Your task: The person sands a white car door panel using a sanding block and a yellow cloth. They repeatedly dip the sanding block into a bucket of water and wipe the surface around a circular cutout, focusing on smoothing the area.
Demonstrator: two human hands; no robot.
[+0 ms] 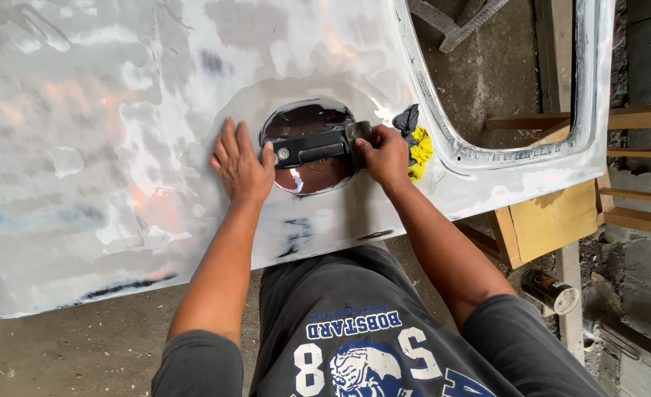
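So there's this big sanded car door panel (pixel 120 147) lying flat, pale grey-white with patchy primer, bare shiny spots and a few orange-pink blotches showing through. The surface looks dull and chalky, with dark scuffs along the near edge. The window opening (pixel 516 81) is off to the right, its frame rough and crusty with filler.

In the middle is an oval handle recess (pixel 311 173), dark reddish-brown and glossy inside, with a black plastic door handle (pixel 312 149) running across it and a small round silver lock cylinder at its left end.

The left hand (pixel 239 163) lies flat on the panel just left of the recess, fingers spread and straight, thumb tip touching the handle's left end. That grip is fully open, holding nothing, just pressing down.

The right hand (pixel 384 156) is curled tight around a small folded piece of grey sandpaper (pixel 358 134), pinched against the right rim of the recess, right beside the handle's end. Just beyond that hand a crumpled rag, dark grey and yellow (pixel 416 143), sits on the panel.

Under the panel there's a wooden stand (pixel 553 220) with a flat tan board, and more bare wood framing to the right. On the dusty concrete floor (pixel 83 345) next to it lies a dark cylindrical can (pixel 553 289) on its side, pale lid facing out, with an orange patch on its label. The person's wearing a dark grey shirt with blue and white print.
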